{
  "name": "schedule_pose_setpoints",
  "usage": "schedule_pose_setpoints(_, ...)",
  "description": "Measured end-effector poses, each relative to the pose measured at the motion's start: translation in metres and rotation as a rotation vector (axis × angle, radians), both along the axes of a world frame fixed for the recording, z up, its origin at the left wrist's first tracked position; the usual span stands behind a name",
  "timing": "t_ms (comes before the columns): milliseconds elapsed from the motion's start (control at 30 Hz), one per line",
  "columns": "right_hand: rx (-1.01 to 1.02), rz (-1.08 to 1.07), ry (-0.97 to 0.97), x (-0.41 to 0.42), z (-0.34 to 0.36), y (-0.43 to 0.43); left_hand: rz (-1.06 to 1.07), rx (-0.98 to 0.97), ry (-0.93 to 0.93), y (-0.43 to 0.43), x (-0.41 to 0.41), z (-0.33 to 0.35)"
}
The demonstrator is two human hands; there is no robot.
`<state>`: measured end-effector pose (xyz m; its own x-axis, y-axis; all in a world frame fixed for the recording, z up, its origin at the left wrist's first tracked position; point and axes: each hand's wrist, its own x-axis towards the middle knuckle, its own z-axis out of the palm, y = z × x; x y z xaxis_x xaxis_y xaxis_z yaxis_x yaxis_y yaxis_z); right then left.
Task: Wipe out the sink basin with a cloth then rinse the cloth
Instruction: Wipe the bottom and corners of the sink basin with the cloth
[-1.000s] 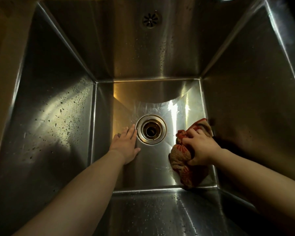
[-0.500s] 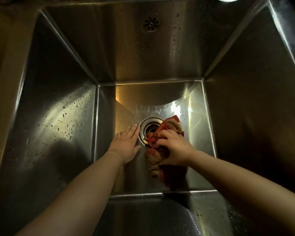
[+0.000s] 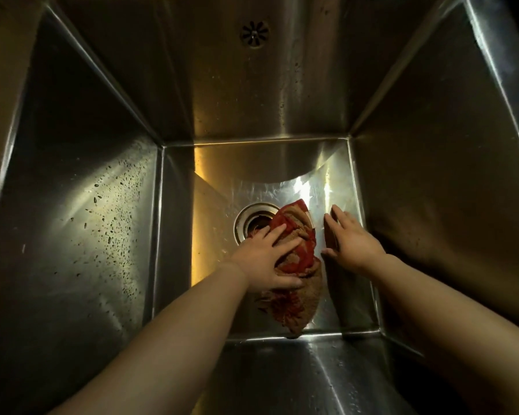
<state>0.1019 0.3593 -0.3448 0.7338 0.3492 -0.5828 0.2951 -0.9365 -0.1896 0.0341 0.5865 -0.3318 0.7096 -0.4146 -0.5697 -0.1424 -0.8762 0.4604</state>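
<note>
A crumpled red and brown cloth [image 3: 300, 298] lies on the floor of the steel sink basin [image 3: 81, 235], covering the right side of the round drain [image 3: 248, 219]. My left hand [image 3: 264, 262] presses down on the cloth's upper part with fingers spread and fairly straight. Just right of the cloth, my right hand [image 3: 351, 241] rests flat on the basin floor, fingers straight, and holds nothing. Both forearms reach down into the basin from the near edge.
The basin is deep, with steep walls on all sides. Water drops speckle the left wall and the near wall. An overflow grille [image 3: 254, 34] sits high on the far wall. No tap is in view.
The right hand dragged the cloth left onto the drain, then let go and moved right onto the bare floor. The left hand moved from the floor onto the cloth.
</note>
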Motion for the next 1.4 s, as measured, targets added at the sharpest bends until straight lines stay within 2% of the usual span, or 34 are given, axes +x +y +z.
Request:
schedule_pose_setpoints(167, 0.008, -0.014, 0.002, -0.001, 0.000, -0.001, -0.035, 0.084, -0.047, -0.006, -0.003, -0.006)
schedule_pose_setpoints(433, 0.104, -0.145, -0.025, -0.004, -0.006, 0.019, -0.018, 0.076, -0.104, -0.006, 0.006, 0.004)
schedule_pose_setpoints(533, 0.063, -0.094, -0.010, -0.010, -0.011, 0.028, -0.025, 0.159, -0.159, 0.022, 0.020, 0.013)
schedule_pose_setpoints(733, 0.035, -0.111, -0.024, -0.014, -0.013, 0.033, 0.133, 0.390, -0.298, 0.078, 0.041, 0.022)
schedule_pose_setpoints(833, 0.037, -0.111, -0.026, -0.015, -0.012, 0.034, 0.261, 0.387, -0.134, 0.071, 0.045, 0.016)
schedule_pose_setpoints(900, 0.035, -0.114, -0.024, -0.015, -0.011, 0.034, 0.266, 0.360, -0.055, 0.063, 0.044, 0.010)
schedule_pose_setpoints(1033, 0.033, -0.115, -0.018, -0.015, -0.010, 0.034, 0.204, 0.434, -0.069, 0.068, 0.041, 0.005)
schedule_pose_setpoints(1233, 0.035, -0.115, -0.018, -0.016, -0.008, 0.035, 0.149, 0.380, 0.004, 0.067, 0.008, 0.010)
schedule_pose_setpoints(1400, 0.033, -0.103, -0.023, -0.015, -0.009, 0.033, 0.000, 0.387, 0.082, 0.077, -0.023, 0.009)
